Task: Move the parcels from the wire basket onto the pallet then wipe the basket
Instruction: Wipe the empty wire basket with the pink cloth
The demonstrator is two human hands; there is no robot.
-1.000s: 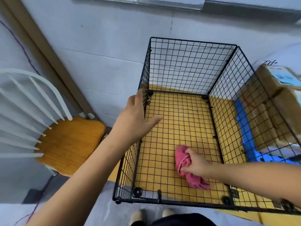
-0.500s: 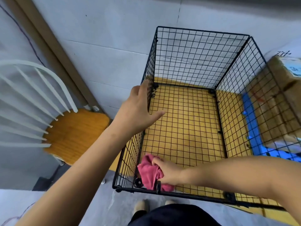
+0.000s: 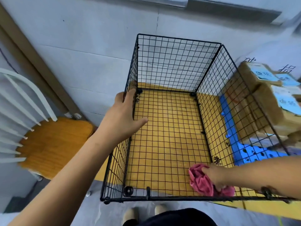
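So here's me at the wire basket (image 3: 177,62), which has nothing inside it except my cloth. My left hand (image 3: 123,118) is clamped on the top edge of the basket's left wall, about halfway along. The fingers are hooked over the wire to the outside and the thumb sticks out to the right, inside the basket.

My right hand (image 3: 215,176) is down on the basket floor in the near right corner. It's closed round a bunched-up pink cloth (image 3: 201,181) and pressing it flat against the bottom mesh. Most of the cloth spills out to the left and near side of my fingers.

The basket itself sits on a yellow surface (image 3: 267,208), with its far wall close to the grey wall behind. The parcels (image 3: 254,98) are all off to the right, brown cardboard boxes with pale blue labels, stacked on the blue pallet (image 3: 260,154) just beside the basket. I'm seeing part of them through the right-hand mesh.

Over on the left, well apart from the basket, there's a chair (image 3: 53,144) with a wooden seat and white spindles. My shoes (image 3: 130,214) poke in at the near edge.
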